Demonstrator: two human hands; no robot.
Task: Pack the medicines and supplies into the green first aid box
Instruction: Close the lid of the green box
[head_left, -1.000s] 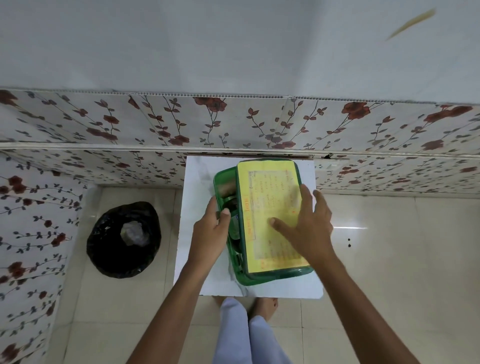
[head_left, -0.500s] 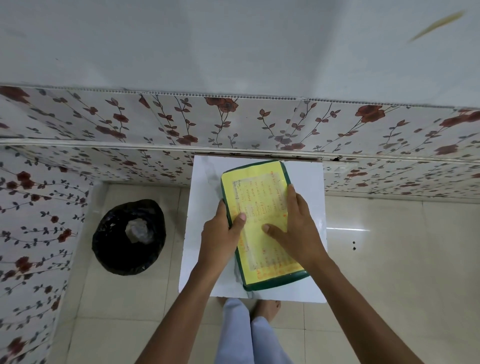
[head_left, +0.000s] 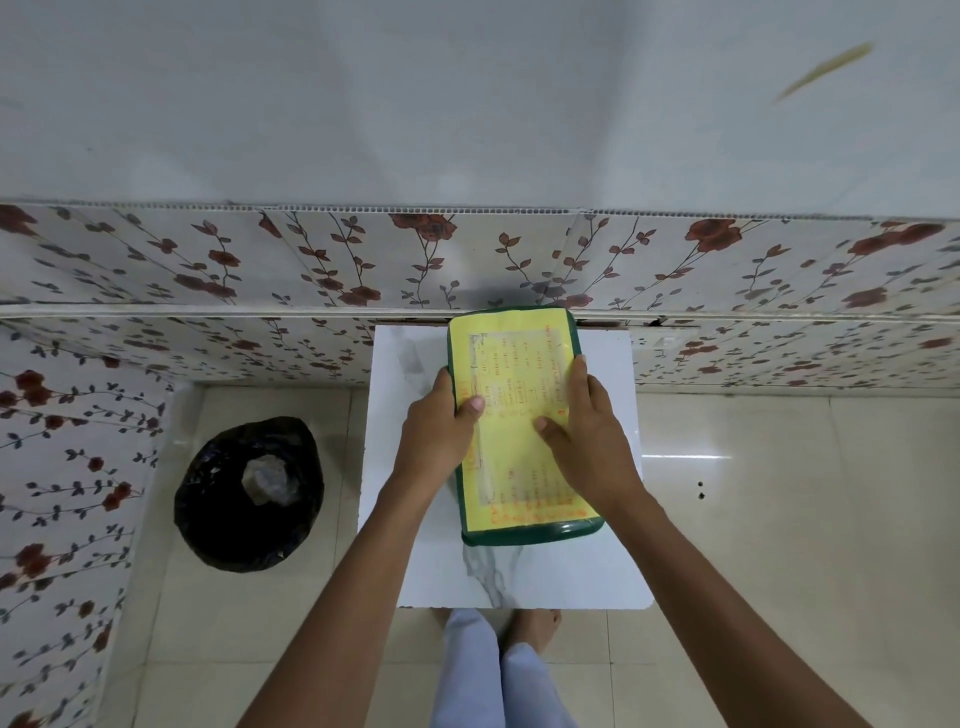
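Note:
The green first aid box lies on the small white marble table, its lid down and covered by a yellow printed label. The contents are hidden under the lid. My left hand grips the box's left edge, thumb on top of the label. My right hand holds the right edge, fingers wrapped over the side and thumb pressing the lid.
A black-lined waste bin stands on the tiled floor left of the table. A flower-patterned wall runs behind the table and along the left. My legs and bare feet are under the table's near edge.
The lid, partly open a second ago with contents showing at the left, is now shut. Both hands shifted from the lid's top to the box's two sides.

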